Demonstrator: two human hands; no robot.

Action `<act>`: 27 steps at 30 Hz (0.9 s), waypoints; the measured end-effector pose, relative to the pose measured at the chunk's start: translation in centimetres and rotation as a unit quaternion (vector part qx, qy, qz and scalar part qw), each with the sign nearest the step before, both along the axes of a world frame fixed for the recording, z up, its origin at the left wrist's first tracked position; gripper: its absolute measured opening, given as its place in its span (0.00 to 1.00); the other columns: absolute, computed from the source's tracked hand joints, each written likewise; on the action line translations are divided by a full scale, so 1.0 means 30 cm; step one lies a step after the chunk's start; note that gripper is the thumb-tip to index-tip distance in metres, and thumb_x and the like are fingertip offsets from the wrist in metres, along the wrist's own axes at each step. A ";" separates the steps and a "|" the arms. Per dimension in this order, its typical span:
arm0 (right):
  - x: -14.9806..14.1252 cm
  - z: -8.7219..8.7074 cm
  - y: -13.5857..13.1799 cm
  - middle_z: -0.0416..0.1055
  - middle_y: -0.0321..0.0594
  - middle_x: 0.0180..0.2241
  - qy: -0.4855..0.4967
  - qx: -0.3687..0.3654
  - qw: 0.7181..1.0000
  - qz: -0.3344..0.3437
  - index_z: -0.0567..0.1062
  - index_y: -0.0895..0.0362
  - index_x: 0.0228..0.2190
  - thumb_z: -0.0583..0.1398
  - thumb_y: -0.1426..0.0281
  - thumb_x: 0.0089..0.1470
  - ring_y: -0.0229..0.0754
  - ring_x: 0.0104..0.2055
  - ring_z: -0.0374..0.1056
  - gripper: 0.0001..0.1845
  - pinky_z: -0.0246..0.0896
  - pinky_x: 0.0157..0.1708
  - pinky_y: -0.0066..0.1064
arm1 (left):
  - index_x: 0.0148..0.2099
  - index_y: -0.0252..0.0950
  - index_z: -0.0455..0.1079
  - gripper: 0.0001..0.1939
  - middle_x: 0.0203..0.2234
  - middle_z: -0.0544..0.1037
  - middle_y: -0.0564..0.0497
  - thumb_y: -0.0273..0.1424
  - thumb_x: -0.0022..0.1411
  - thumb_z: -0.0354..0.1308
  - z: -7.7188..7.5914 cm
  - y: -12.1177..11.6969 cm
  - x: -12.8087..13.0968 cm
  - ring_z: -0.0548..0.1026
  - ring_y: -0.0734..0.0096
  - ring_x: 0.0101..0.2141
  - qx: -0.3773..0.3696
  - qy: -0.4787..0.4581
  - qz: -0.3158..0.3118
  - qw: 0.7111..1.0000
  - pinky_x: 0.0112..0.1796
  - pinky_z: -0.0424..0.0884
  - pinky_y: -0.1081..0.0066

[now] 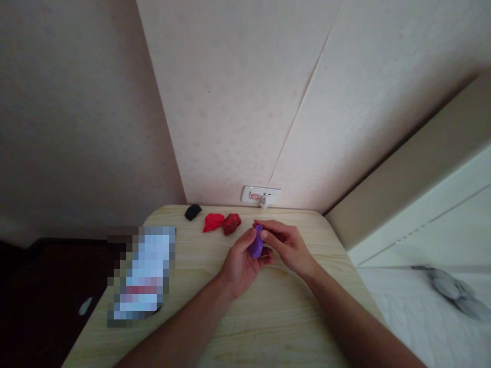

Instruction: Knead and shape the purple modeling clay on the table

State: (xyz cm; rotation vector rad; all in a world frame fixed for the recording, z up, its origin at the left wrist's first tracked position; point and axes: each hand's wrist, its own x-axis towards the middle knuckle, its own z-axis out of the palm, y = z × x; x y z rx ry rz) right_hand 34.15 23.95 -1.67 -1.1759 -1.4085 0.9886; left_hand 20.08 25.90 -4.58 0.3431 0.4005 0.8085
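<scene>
A soft purple lump of modelling clay [255,245] is held above the table between both hands. My left hand [240,263] cradles it from below and the left, with the thumb against its upper side and fingers curled beneath. From the right, my right hand [287,244] pinches the lump's upper right edge between thumb and fingers. Beyond my hands lie a dark red lump [231,224] and a bright red lump [214,223], side by side and close to touching. A black lump [193,212] sits farther left, near the back edge.
The pale wooden table [245,327] stands against a papered wall. A pixelated flat object [146,276] lies on its left side. Behind the table is a wall socket [261,195] with a white plug. On the right, a bed with white bedding [406,301] adjoins the table.
</scene>
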 end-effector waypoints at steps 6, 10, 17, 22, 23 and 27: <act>0.040 -0.011 -0.065 0.78 0.46 0.47 -0.136 0.143 0.980 -0.013 0.80 0.49 0.52 0.62 0.68 0.64 0.47 0.49 0.75 0.16 0.72 0.49 0.40 | 0.37 0.32 0.72 0.11 0.24 0.75 0.54 0.34 0.59 0.68 -0.004 -0.013 0.004 0.72 0.78 0.19 0.051 0.012 -0.011 0.999 0.20 0.69 0.77; 0.056 -0.022 -0.085 0.76 0.48 0.50 -0.223 0.216 0.950 -0.013 0.77 0.49 0.55 0.59 0.72 0.64 0.48 0.51 0.74 0.19 0.74 0.48 0.40 | 0.39 0.32 0.72 0.11 0.25 0.76 0.53 0.33 0.58 0.68 -0.006 -0.014 0.005 0.72 0.79 0.18 0.054 0.016 -0.021 0.998 0.20 0.68 0.78; 0.059 -0.041 -0.089 0.74 0.49 0.54 -0.225 0.244 0.943 -0.012 0.73 0.49 0.59 0.60 0.72 0.63 0.51 0.55 0.71 0.23 0.70 0.53 0.46 | 0.39 0.34 0.72 0.07 0.25 0.74 0.54 0.30 0.60 0.66 -0.009 -0.011 0.012 0.73 0.79 0.22 0.019 0.012 -0.012 1.000 0.24 0.70 0.78; 0.063 -0.040 -0.106 0.76 0.48 0.52 -0.179 0.210 0.960 -0.055 0.75 0.49 0.57 0.60 0.71 0.63 0.50 0.54 0.72 0.21 0.70 0.53 0.45 | 0.41 0.34 0.72 0.09 0.25 0.75 0.52 0.33 0.61 0.64 -0.003 -0.016 0.016 0.72 0.74 0.21 0.042 0.045 -0.027 0.998 0.23 0.69 0.73; 0.065 -0.040 -0.108 0.76 0.48 0.51 -0.178 0.206 0.960 -0.059 0.77 0.49 0.55 0.60 0.71 0.63 0.49 0.53 0.72 0.19 0.71 0.52 0.44 | 0.42 0.34 0.73 0.10 0.26 0.75 0.51 0.34 0.61 0.63 -0.002 -0.017 0.016 0.72 0.73 0.21 0.050 0.045 -0.027 0.997 0.24 0.69 0.72; 0.076 -0.042 -0.112 0.76 0.48 0.49 -0.208 0.225 0.949 -0.067 0.79 0.49 0.52 0.60 0.73 0.63 0.48 0.50 0.73 0.18 0.73 0.48 0.41 | 0.40 0.33 0.73 0.09 0.27 0.75 0.50 0.33 0.60 0.64 -0.004 -0.022 0.018 0.71 0.73 0.22 0.073 0.054 -0.020 0.996 0.25 0.68 0.72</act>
